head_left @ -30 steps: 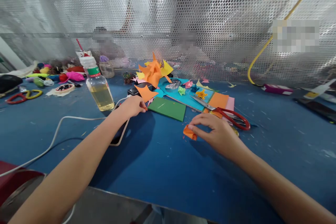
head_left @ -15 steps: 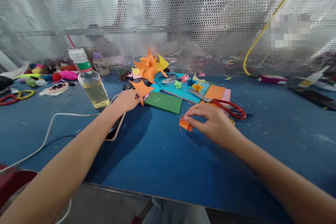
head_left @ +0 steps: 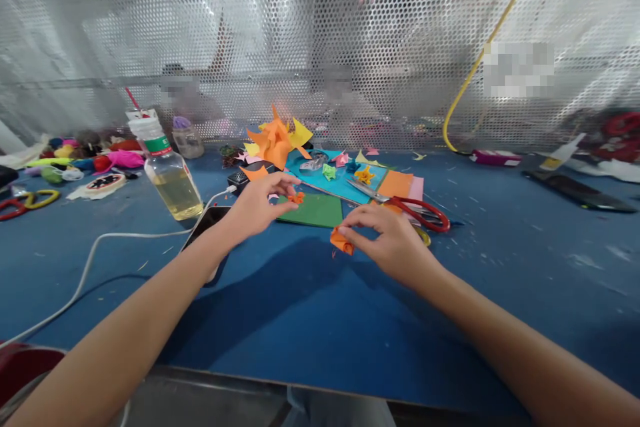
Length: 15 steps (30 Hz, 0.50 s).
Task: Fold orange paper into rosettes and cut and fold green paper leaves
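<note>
My left hand (head_left: 263, 205) pinches a small orange paper flower (head_left: 297, 198) between thumb and fingertips, above a green sheet of paper (head_left: 320, 211). Between the thumb and fingers of my right hand (head_left: 387, 232) is a curled orange paper piece (head_left: 341, 241), its rolled end facing down. The two orange pieces are apart, close over the table. Just behind my right hand lie red-handled scissors (head_left: 420, 212), blades resting over blue paper (head_left: 300, 161). An orange pointed paper shape (head_left: 255, 173) sits beyond my left hand, partly hidden by it.
Behind are a pile of orange pointed paper (head_left: 276, 140) and small paper flowers (head_left: 365, 175). A bottle of yellow liquid (head_left: 173, 180), a phone (head_left: 215, 217) and a white cable (head_left: 120, 235) lie left. A black phone (head_left: 575, 190) is right. A perforated metal screen (head_left: 400, 67) closes the back.
My left hand has drawn back to the right from the orange paper shape, now with a small orange flower in its fingertips. My right hand still holds its curled paper. The view has shifted slightly.
</note>
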Each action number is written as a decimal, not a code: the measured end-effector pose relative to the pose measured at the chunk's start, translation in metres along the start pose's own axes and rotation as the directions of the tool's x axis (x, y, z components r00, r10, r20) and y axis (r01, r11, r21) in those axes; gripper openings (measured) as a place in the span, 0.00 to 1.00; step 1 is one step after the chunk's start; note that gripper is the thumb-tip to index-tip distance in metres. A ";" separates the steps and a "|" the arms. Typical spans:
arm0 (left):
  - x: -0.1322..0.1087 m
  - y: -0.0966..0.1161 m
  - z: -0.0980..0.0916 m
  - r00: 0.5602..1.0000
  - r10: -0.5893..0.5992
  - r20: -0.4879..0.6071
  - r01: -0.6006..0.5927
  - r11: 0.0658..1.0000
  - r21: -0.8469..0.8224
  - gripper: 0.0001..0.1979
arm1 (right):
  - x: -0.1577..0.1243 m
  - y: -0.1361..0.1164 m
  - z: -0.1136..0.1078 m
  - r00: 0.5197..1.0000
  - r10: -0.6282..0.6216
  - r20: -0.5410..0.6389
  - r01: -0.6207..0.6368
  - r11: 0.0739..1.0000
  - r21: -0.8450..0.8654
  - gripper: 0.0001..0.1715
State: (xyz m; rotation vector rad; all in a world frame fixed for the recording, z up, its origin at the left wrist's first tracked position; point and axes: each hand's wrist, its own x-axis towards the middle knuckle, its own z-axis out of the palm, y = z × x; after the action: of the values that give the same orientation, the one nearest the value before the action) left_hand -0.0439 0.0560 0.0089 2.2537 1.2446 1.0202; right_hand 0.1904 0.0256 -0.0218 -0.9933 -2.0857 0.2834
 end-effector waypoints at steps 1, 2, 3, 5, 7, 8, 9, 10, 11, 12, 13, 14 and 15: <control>-0.003 0.010 0.004 0.997 0.079 -0.006 -0.079 0.993 -0.083 0.16 | 0.000 -0.001 0.000 1.000 0.016 -0.008 -0.016 1.000 0.014 0.07; -0.007 0.019 0.009 0.989 0.148 -0.017 -0.149 0.980 -0.136 0.14 | 0.000 -0.002 -0.001 0.999 0.030 -0.015 -0.030 0.999 0.033 0.07; -0.010 0.028 0.013 0.978 0.207 -0.023 -0.208 0.965 -0.161 0.12 | 0.000 -0.003 -0.001 0.999 0.042 -0.021 -0.040 0.998 0.058 0.07; -0.018 0.040 0.021 0.951 0.310 -0.016 -0.309 0.939 -0.154 0.08 | 0.000 -0.007 -0.002 0.998 0.049 -0.034 -0.045 0.992 0.119 0.06; -0.023 0.047 0.025 0.929 0.371 -0.004 -0.369 0.923 -0.108 0.07 | -0.001 -0.011 -0.003 0.997 0.049 -0.051 -0.040 0.983 0.178 0.06; -0.024 0.049 0.026 0.922 0.388 0.004 -0.386 0.919 -0.085 0.08 | -0.001 -0.013 -0.004 0.997 0.055 -0.055 -0.043 0.979 0.201 0.06; -0.025 0.050 0.027 0.918 0.395 0.011 -0.394 0.917 -0.068 0.08 | -0.001 -0.015 -0.004 0.997 0.066 -0.051 -0.054 0.975 0.216 0.06; -0.026 0.051 0.027 0.919 0.395 0.022 -0.393 0.917 -0.064 0.08 | -0.001 -0.016 -0.005 0.996 0.081 -0.042 -0.069 0.972 0.227 0.07; -0.026 0.052 0.026 0.923 0.384 0.033 -0.381 0.922 -0.071 0.08 | -0.002 -0.018 -0.005 0.995 0.096 -0.034 -0.086 0.968 0.234 0.07; -0.026 0.053 0.025 0.931 0.362 0.044 -0.357 0.930 -0.091 0.08 | -0.002 -0.019 -0.005 0.993 0.111 -0.028 -0.101 0.966 0.239 0.07; -0.026 0.054 0.025 0.943 0.329 0.052 -0.322 0.939 -0.120 0.07 | -0.002 -0.019 -0.005 0.992 0.124 -0.020 -0.116 0.963 0.245 0.07; -0.025 0.054 0.024 0.955 0.290 0.061 -0.278 0.948 -0.155 0.06 | -0.002 -0.020 -0.005 0.991 0.135 -0.011 -0.128 0.960 0.250 0.07; -0.025 0.055 0.024 0.967 0.247 0.070 -0.229 0.953 -0.198 0.06 | -0.002 -0.021 -0.005 0.990 0.144 -0.004 -0.138 0.957 0.256 0.08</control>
State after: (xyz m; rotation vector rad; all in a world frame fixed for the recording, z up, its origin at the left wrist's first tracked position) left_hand -0.0033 0.0059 0.0157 2.3105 0.8137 1.0530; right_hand 0.1835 0.0098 -0.0092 -0.9833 -1.9026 0.5954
